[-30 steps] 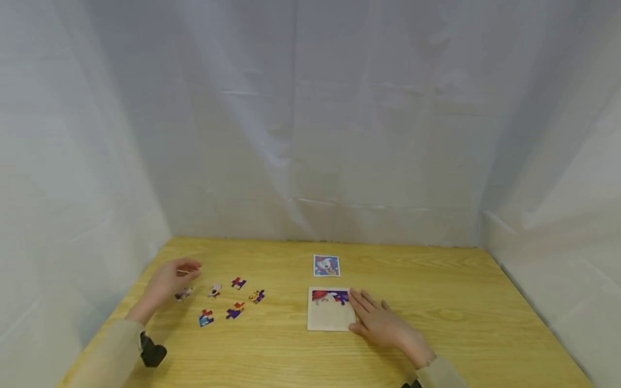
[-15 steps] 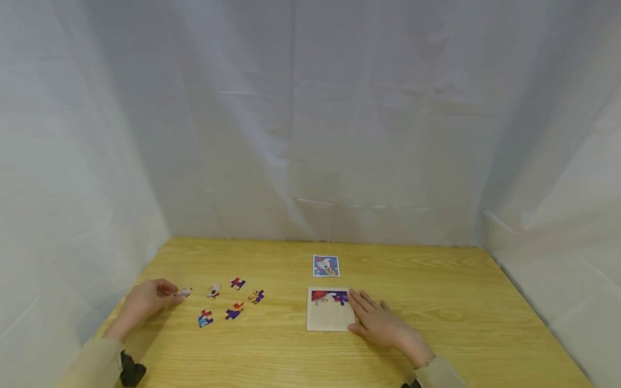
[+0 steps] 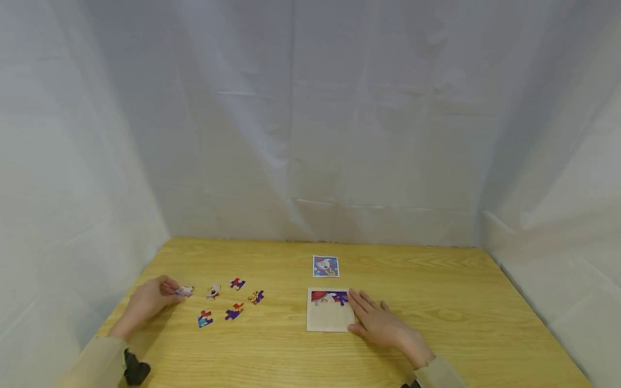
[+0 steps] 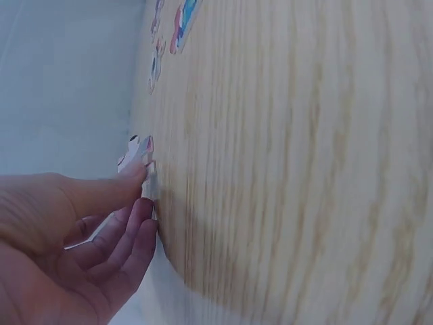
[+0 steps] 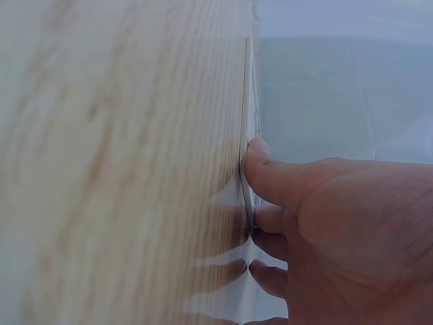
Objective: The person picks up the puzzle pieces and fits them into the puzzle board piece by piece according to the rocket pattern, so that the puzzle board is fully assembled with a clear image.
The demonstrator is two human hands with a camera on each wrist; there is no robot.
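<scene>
On the left of the wooden table (image 3: 436, 280), my left hand (image 3: 171, 291) pinches a small white and pink puzzle piece (image 3: 185, 291) between thumb and fingers. The left wrist view shows the same piece (image 4: 137, 150) lifted at the edge under my thumb, with my left hand (image 4: 139, 196) low on the table. My right hand (image 3: 361, 307) lies flat, its fingers straight over the right edge of a pale wooden puzzle board (image 3: 324, 320). A few pieces sit along the board's top row (image 3: 330, 296). In the right wrist view my thumb (image 5: 260, 169) presses the board's thin edge (image 5: 245, 122).
Several loose coloured pieces (image 3: 235, 311) lie between my hands, and more pieces (image 4: 179, 20) show farther along the table. A small picture card (image 3: 326, 266) lies behind the board. White fabric walls (image 3: 310, 134) enclose the table on three sides.
My left hand dropped from above the table and drew back left onto the leftmost piece, taking it between thumb and fingers. The right hand and board stayed still.
</scene>
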